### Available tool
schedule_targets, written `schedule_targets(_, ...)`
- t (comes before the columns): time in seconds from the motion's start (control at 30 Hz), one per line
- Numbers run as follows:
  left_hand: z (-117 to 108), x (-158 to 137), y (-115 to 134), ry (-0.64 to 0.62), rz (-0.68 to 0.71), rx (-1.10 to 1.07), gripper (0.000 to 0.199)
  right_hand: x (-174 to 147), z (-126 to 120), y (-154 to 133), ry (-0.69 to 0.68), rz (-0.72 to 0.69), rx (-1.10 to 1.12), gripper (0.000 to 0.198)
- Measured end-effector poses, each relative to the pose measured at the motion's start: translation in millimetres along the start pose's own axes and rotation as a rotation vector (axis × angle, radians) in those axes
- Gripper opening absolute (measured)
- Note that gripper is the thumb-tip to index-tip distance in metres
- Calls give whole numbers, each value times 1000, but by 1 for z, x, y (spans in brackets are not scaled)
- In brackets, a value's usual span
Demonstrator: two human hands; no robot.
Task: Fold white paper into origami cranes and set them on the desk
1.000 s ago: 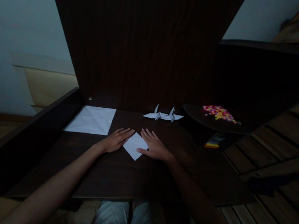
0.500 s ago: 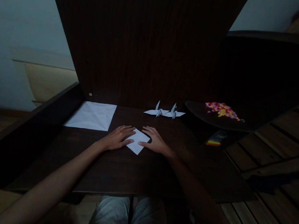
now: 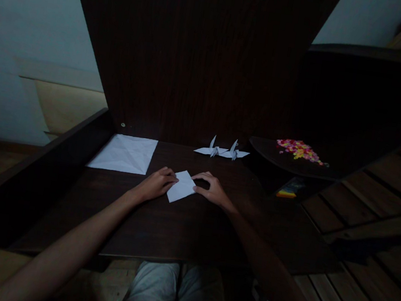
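Observation:
A small white folded paper, squarish and turned at an angle, is between my two hands on the dark desk. My left hand pinches its left edge, thumb on top and the other fingers curled. At the paper's right side, my right hand holds the edge with thumb and index fingertips, the fingers curved with a gap behind them. Beyond the hands, two white origami cranes stand side by side near the back panel. A larger creased white sheet lies flat at the back left.
A raised corner shelf on the right bears a pile of small pink, red and yellow pieces. Beneath it sits a yellow and orange item. A dark side wall bounds the desk on the left.
The folded paper has turned on the desk and shifted slightly left. My left fingers have curled into a pinch on its edge; my right thumb has moved from its top to its right edge.

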State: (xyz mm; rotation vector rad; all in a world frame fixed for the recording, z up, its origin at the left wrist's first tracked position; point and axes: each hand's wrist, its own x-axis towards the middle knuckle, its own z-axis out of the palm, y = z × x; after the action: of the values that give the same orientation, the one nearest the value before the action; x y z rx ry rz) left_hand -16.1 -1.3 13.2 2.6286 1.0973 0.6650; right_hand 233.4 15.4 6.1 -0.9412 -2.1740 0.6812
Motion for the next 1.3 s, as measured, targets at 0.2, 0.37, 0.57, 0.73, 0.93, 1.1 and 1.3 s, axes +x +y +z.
schedule_targets(0.2, -3, 0, 8, 5, -21, -69, 36, 1, 1, -2, 42, 49, 100, 22)
schedule_targets(0.37, -6, 0, 14, -45, -89, -125, 47, 2, 7, -1, 90, 60, 65, 33)
schedule_targets(0.57, -1, 0, 8, -23, -185, -229, 53, 2, 10, -5, -9, -20, -10, 52)
schedule_targets(0.73, -1, 1, -1, 29, -281, -317, 54, 2, 10, -6, -77, -65, -149, 46)
schedule_targets(0.93, 0, 3, 0, 51, -336, -332, 62, 2, 14, -4, -107, -115, -237, 30)
schedule_targets(1.1, 3, 4, 8, 84, -346, -225, 76, 4, 18, 0, -50, -139, -236, 25)
schedule_targets(1.3, 8, 5, 6, 110, -327, -184, 72, 8, 19, 5, 28, -92, -210, 25)
